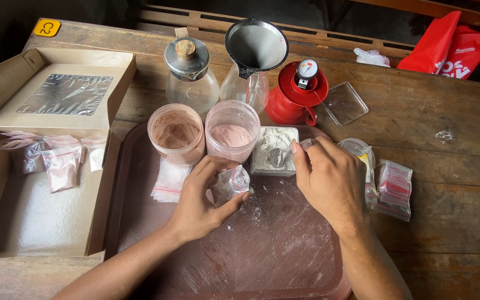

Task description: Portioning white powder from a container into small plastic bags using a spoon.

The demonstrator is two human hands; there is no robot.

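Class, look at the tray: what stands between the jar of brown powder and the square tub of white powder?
In the head view, a clear jar of pink powder stands between the brown powder jar and white powder tub.

Red kettle [293, 100], ribbed brown tray [273, 250]

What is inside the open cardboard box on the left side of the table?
The cardboard box holds several small plastic bags of pinkish and pale powder along its back edge, on a whitish floor. What lies beneath them is covered.
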